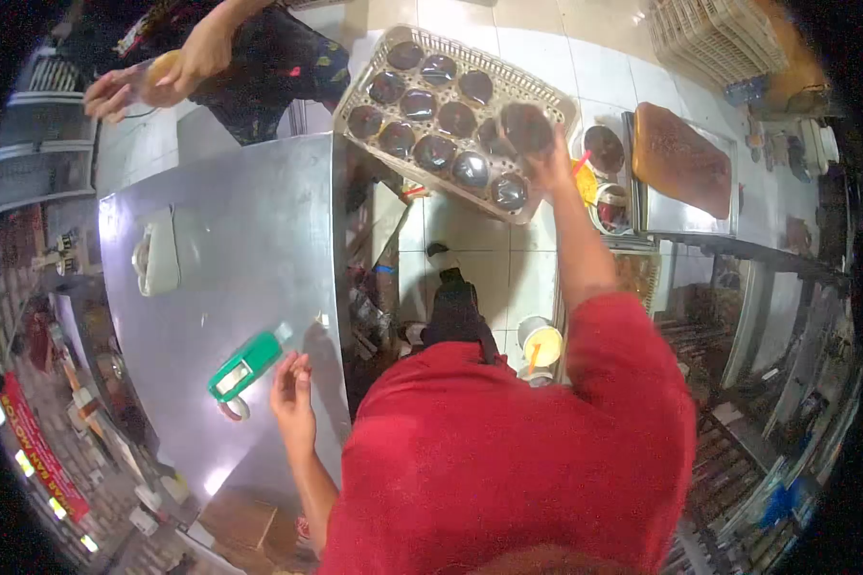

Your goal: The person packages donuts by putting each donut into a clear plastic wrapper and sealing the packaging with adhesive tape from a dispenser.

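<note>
My right hand (549, 165) grips a round, dark-topped bun or cake (527, 128), blurred by motion, at the right end of a pale plastic crate (379, 59). Inside the crate lie several similar dark round pieces (418, 104) with shiny, film-like surfaces. Over the metal table (249, 230), my left hand (294, 395) has its fingers loosely bent and apart, with nothing visible in them. Just beyond its fingertips sits a green tape dispenser (244, 366) on the tabletop.
A co-worker's hands (206, 57) hold a yellowish round piece (163, 75) at upper left. A whitish object (159, 254) lies on the table. To the right are a tray with a large brown slab (680, 158) and tubs. A yellow-filled bucket (543, 345) stands below. Stacked crates (704, 38) are behind.
</note>
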{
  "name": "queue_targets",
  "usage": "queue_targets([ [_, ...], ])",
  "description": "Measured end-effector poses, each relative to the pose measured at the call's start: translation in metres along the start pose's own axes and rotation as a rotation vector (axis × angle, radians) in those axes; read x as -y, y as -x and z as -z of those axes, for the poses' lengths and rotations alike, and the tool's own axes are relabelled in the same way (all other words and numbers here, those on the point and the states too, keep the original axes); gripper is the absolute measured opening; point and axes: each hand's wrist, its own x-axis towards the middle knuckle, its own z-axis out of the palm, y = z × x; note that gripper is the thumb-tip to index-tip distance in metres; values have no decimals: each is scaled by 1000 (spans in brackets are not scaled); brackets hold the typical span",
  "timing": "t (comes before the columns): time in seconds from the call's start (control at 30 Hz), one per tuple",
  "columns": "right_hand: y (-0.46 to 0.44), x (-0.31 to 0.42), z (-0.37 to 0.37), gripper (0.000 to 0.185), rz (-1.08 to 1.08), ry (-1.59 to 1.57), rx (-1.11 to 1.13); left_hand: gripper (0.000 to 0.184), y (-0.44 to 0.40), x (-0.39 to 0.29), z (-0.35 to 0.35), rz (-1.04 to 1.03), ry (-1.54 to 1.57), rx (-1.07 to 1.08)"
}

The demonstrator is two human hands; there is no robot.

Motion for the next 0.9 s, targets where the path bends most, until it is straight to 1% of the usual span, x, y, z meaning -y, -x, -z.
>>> queue_targets([
  [0.03, -32, -2, 23, 58, -11, 1, -9, 36, 3, 0, -3, 12, -8, 2],
  [0.07, -73, -14, 66, 57, -5, 249, -175, 36, 7, -1, -6, 48, -46, -10],
  [0.1, -95, -26, 88, 55, 1, 498, -335, 36, 10, -2, -9, 83, -84, -23],
  [0.13, -94, -34, 89, 55, -11, 499, -340, 36, 11, -2, -9, 118, -122, -35],
  [0.17, -91, -40, 95, 54, 82, 746, -331, 36, 9, -1, -11, 124, -127, -32],
  [0.23, -85, -42, 104, 52, 269, 1256, -290, 35, 11, 5, -20, 205, -103, -40],
  [0.27, -88, -43, 106, 52, 254, 1269, -291, 35, 15, 8, -23, 252, -94, -41],
  [0.37, -96, -46, 92, 52, 589, 1903, -229, 34, 13, 19, -30, 286, -110, 15],
  [0.4, -104, -42, 84, 52, 574, 1910, -240, 33, 6, 25, -35, 293, -110, 40],
  [0.47, -116, -40, 76, 59, 938, 1997, -113, 32, -1, 29, -43, 333, -133, 67],
  [0.5, -124, -41, 73, 59, 921, 2015, -104, 31, -5, 29, -48, 347, -146, 79],
  [0.57, -139, -47, 69, 61, 549, 1984, -148, 31, -11, 26, -58, 377, -158, 94],
  [0.6, -142, -57, 68, 61, 538, 1997, -141, 30, -14, 21, -63, 370, -157, 89],
  [0.7, -154, -89, 73, 63, 179, 1814, -315, 28, -18, 5, -71, 345, -153, 77],
  [0.73, -156, -86, 69, 63, 183, 1810, -314, 27, -17, -1, -72, 312, -155, 62],
  [0.83, -168, -67, 61, 69, 161, 1679, -468, 26, -16, -6, -68, 233, -161, 2],
  [0.9, -200, -59, 65, 74, 305, 1424, -524, 26, -10, 3, -62, 296, -127, -72],
])
